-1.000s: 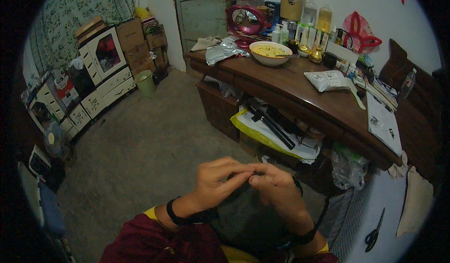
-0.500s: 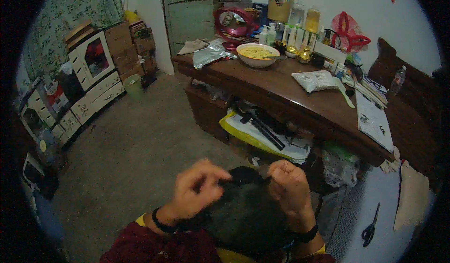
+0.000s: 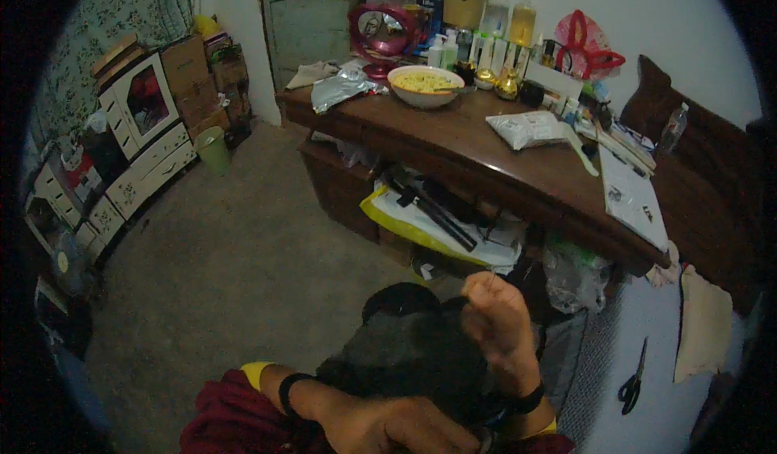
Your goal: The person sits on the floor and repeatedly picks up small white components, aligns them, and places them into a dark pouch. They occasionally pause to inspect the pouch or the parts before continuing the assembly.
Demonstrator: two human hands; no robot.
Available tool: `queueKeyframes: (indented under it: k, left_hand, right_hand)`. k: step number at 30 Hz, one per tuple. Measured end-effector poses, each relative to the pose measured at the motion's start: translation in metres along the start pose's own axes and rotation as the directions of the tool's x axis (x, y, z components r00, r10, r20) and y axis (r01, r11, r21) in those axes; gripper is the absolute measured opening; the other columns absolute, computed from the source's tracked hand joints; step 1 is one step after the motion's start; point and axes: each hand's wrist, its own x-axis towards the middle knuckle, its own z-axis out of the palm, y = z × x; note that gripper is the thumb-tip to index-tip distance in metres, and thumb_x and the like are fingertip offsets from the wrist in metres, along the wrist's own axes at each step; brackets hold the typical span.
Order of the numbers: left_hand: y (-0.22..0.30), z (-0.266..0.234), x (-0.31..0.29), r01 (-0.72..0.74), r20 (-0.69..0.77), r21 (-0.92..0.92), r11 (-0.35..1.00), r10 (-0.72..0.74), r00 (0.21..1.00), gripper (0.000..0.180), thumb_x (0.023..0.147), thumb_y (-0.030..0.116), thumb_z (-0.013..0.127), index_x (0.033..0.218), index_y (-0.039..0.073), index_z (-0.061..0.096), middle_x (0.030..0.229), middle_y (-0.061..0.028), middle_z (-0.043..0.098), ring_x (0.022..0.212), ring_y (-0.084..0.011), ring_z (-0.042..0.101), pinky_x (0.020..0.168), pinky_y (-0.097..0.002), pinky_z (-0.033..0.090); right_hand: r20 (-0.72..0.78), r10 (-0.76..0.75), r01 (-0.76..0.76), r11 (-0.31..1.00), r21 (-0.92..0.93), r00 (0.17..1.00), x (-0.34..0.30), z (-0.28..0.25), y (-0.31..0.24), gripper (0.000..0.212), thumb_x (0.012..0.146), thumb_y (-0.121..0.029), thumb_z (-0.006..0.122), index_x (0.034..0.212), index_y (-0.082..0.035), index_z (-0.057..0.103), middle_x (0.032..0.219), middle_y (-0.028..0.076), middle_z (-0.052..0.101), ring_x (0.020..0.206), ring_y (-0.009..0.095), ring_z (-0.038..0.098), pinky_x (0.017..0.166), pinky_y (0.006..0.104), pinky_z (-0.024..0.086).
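My right hand (image 3: 499,318) is raised over my lap, thumb and fingers pressed together in a pinch. A very thin line shows at its fingertips, too fine to name. Low at the bottom edge, my left hand (image 3: 396,426) reaches across in front of me, its fingers curled and partly cut off by the frame. What it holds, if anything, is hidden. Both wrists wear black bands. Under the hands lies dark clothing (image 3: 405,341) over my lap.
Ahead stands a brown desk (image 3: 453,142) with a bowl of food (image 3: 422,98), a pink mirror (image 3: 383,37), bottles and a white packet (image 3: 524,130). Black scissors (image 3: 631,389) and a beige cloth (image 3: 702,324) lie to my right. A green bin (image 3: 213,150) stands by the far-left cabinet.
My left hand has dropped from beside the right hand down to the bottom edge, shifting right. My right hand stays raised and pinched. The view has shifted slightly.
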Motion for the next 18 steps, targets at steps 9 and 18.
queueKeyframes:
  k: [9,18]
  left_hand:
    - [0.001,-0.001,-0.019,0.176,0.109,-0.17,0.97,-0.159,0.981,0.056,0.088,0.033,0.062,0.13,0.001,0.046,0.107,-0.0135,0.056,0.078,-0.022,0.056,0.066,-0.0369,0.045]
    - [-0.016,-0.009,-0.036,-0.078,-0.125,0.159,0.984,0.099,0.987,0.062,0.085,0.037,0.061,0.133,0.002,0.043,0.119,-0.0101,0.041,0.107,-0.0231,0.04,0.088,-0.0357,0.03]
  right_hand:
    - [-0.001,-0.006,0.006,0.997,0.074,1.0,-0.005,0.004,-0.009,0.023,0.088,-0.025,0.061,0.095,-0.004,0.056,0.058,-0.004,0.041,0.045,0.006,0.033,0.042,0.0224,0.028]
    - [-0.053,-0.036,0.041,0.995,0.093,0.998,-0.011,0.006,-0.012,0.02,0.089,-0.025,0.061,0.092,-0.005,0.056,0.057,-0.006,0.04,0.044,0.004,0.032,0.041,0.0211,0.027]
